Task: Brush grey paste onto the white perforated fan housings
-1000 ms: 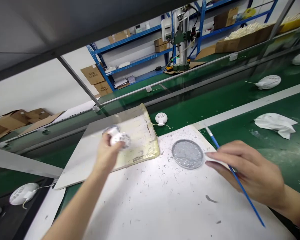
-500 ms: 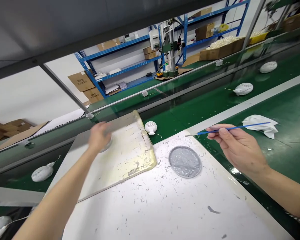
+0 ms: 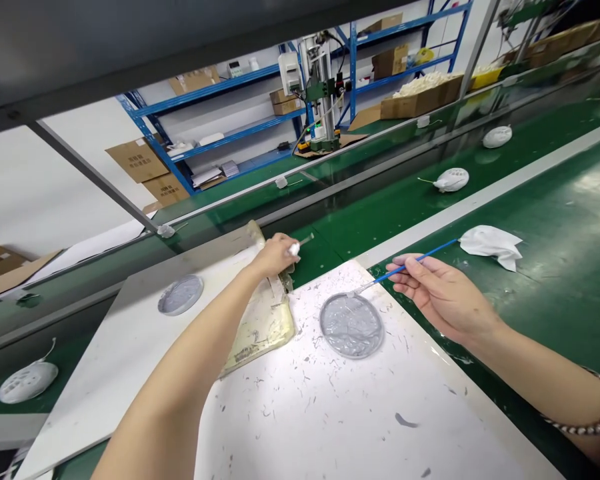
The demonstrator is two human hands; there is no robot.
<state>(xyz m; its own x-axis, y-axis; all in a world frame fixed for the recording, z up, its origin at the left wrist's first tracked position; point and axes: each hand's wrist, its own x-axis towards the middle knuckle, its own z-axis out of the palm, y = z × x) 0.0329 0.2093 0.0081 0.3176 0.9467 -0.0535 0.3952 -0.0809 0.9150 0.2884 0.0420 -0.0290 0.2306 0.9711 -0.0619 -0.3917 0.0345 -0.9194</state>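
Note:
My left hand (image 3: 275, 256) is closed around a small white plastic piece (image 3: 294, 249), mostly hidden by my fingers, over the far edge of the board. My right hand (image 3: 437, 293) pinches a thin paintbrush (image 3: 414, 264) with a blue handle. Its tip points down-left and lies at the rim of a round dish of grey paste (image 3: 353, 327). That dish rests on a white board (image 3: 300, 407) speckled with grey smears. Under my left forearm is a second board with a yellowed, taped end (image 3: 263, 330), and another grey dish (image 3: 181, 295) sits on its left part.
A crumpled white cloth (image 3: 487, 245) lies on the green belt (image 3: 545, 293). White vented oval pieces with short wires (image 3: 451, 180) are spaced along it, one at far left (image 3: 29, 381). Behind stand a metal rail, blue shelves (image 3: 230, 147) and cardboard boxes (image 3: 137, 160). A dark panel overhangs the top.
My left hand has moved right from the far dish and taken the white vented piece off the belt. The brush tip has come down to the near dish's rim.

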